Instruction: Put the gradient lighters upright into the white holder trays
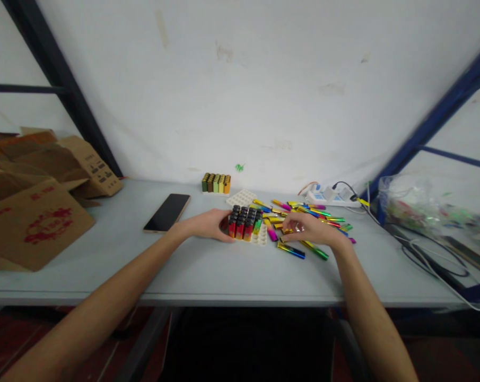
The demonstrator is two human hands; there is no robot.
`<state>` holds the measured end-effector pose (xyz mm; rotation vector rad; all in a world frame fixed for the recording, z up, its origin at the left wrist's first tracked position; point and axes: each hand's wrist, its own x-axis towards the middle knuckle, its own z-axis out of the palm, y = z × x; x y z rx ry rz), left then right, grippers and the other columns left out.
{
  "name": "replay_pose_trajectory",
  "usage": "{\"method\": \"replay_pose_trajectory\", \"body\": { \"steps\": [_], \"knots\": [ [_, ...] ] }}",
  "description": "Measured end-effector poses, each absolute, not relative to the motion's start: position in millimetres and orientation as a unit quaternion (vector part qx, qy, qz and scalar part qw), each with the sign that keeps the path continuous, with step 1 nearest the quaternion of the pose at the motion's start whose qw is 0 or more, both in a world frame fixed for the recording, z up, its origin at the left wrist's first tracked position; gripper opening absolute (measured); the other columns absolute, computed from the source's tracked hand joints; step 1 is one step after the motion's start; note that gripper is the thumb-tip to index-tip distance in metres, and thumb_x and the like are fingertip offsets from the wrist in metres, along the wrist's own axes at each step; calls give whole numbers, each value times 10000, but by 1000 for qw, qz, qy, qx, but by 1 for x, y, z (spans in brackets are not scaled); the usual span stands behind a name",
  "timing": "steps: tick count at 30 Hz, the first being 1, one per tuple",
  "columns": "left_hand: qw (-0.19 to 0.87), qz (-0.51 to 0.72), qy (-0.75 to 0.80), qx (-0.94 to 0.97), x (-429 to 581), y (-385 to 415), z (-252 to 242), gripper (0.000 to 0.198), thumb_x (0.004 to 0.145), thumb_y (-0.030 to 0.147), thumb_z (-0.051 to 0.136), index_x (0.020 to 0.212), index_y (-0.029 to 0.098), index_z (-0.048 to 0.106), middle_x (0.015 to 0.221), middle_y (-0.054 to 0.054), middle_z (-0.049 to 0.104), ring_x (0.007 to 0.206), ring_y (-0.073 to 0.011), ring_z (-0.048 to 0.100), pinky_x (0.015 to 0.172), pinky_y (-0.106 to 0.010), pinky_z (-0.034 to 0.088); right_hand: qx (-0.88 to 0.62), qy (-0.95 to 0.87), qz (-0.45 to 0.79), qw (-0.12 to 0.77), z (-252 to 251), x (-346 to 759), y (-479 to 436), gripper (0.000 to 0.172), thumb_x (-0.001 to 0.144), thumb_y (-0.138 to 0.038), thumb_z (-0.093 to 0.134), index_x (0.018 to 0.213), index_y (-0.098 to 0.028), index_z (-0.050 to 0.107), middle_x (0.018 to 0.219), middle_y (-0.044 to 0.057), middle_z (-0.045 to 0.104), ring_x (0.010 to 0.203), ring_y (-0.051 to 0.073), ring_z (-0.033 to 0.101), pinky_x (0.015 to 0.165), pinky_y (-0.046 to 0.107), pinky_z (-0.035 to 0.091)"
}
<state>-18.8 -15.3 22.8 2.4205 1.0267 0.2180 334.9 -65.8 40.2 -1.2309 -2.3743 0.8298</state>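
Note:
My left hand (216, 224) curls round the left side of a white tray (260, 236) that holds upright lighters (244, 222). These have black tops and red, yellow and green bodies, and stand packed together. On the tray's right side, several round sockets show bare. My right hand (306, 228) is over a scattered pile of shiny loose lighters (317, 249), its fingers bent and pinched at the end of a lighter. A blue-and-gold lighter (291, 251) lies just below the fingertips, and a pink-and-yellow lighter (270, 231) rests between tray and hand.
Behind stands a block of green, yellow and orange lighters (216, 183), near another white tray (241, 198). A phone (167, 213) lies left of my hand. Cardboard boxes (36, 223) fill the left end. At right are a power strip (335, 197), cables and a plastic bag (407, 201).

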Motion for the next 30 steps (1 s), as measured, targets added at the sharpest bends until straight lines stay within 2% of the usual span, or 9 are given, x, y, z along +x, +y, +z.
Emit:
{"method": "replay_pose_trajectory", "body": {
  "steps": [3,6,11,15,18,21,23,27,30],
  "knots": [
    [246,81,374,890,-19,-14,22,635,696,602,765,1144,173,629,1023,-72,734,872,-255,662,737,-299,470,-434,-822,341,139,38,336,-68,384,765,-562,806,890,-208,726,862,34,731,739,189,630,643,289,469],
    [241,76,375,892,-19,-15,22,626,702,609,762,1128,172,621,1013,-72,730,874,-257,663,729,-296,465,-447,-822,335,110,35,334,-68,368,711,-539,849,823,-208,736,778,14,714,671,175,606,597,278,438],
    [246,76,369,893,-19,-15,23,628,718,590,763,1153,160,621,1045,-82,730,890,-255,666,745,-296,469,-433,-848,285,113,36,326,-68,307,820,-496,765,798,-194,712,747,16,671,670,175,582,612,285,430],
    [254,83,371,889,-20,-13,20,644,703,602,766,1157,166,629,1050,-80,734,895,-258,667,753,-302,476,-414,-855,247,193,40,325,-70,356,934,-544,638,884,-194,668,858,41,668,770,191,595,686,298,469],
    [255,84,374,888,-20,-12,19,650,689,615,768,1144,171,638,1038,-78,736,885,-263,668,754,-308,478,-427,-829,256,255,41,324,-72,399,1002,-568,520,1105,-203,643,909,44,681,769,192,608,689,304,490],
    [250,82,376,888,-19,-13,20,649,684,617,767,1141,175,640,1032,-79,739,884,-267,670,752,-310,477,-452,-809,250,281,39,321,-71,468,1027,-572,464,1291,-211,599,860,34,699,730,200,625,667,307,495],
    [247,78,381,887,-19,-14,22,646,688,615,766,1143,174,639,1037,-81,739,891,-271,670,752,-312,477,-464,-809,214,290,39,320,-68,491,1042,-562,428,1314,-205,628,875,53,721,793,227,661,717,326,511],
    [248,71,386,886,-18,-16,24,644,694,593,767,1156,165,632,1067,-91,735,901,-273,672,760,-314,477,-474,-807,150,317,37,322,-63,515,1062,-522,370,1343,-209,667,1143,105,744,1051,282,681,875,370,514],
    [246,71,383,888,-18,-16,24,650,695,587,769,1157,154,623,1071,-98,732,906,-274,670,760,-313,476,-480,-811,139,303,37,323,-63,496,1052,-508,406,1376,-217,643,1052,87,752,903,254,682,799,350,500]
  ]
}}
